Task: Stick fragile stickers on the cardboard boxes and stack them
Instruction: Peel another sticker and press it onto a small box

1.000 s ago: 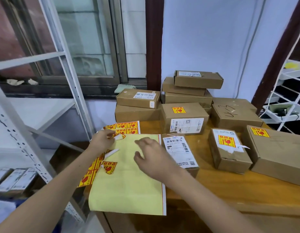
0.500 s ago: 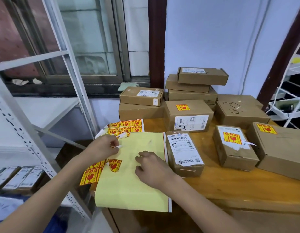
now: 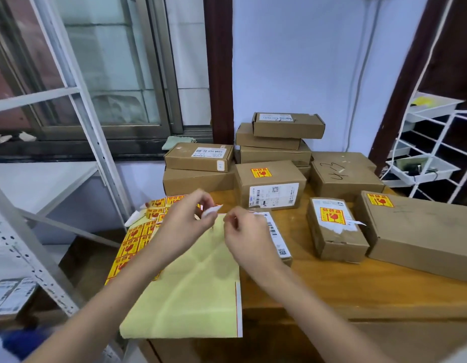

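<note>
My left hand (image 3: pixel 185 218) is raised over the pale yellow backing sheet (image 3: pixel 195 292) and pinches a small sticker (image 3: pixel 211 209) whose white side faces me. My right hand (image 3: pixel 246 238) hovers just right of it with fingers curled toward the sticker; whether it touches the sticker is unclear. Behind the right hand lies a small cardboard box (image 3: pixel 275 233) with a white shipping label on top. Yellow-and-red fragile stickers (image 3: pixel 138 239) remain on a sheet at the left. Three boxes carry fragile stickers: one at centre (image 3: pixel 269 184), a small one (image 3: pixel 334 229) and a large one (image 3: pixel 420 231) at right.
More cardboard boxes are piled at the back of the wooden table (image 3: pixel 331 289), against the wall (image 3: pixel 274 142). A white metal shelf frame (image 3: pixel 77 82) stands at left, a white wire rack (image 3: pixel 434 158) at right. The backing sheet overhangs the table's front-left corner.
Both hands lifted off the backing sheet and came together above it. The left hand now holds a peeled sticker up; the right hand rose from pressing the sheet.
</note>
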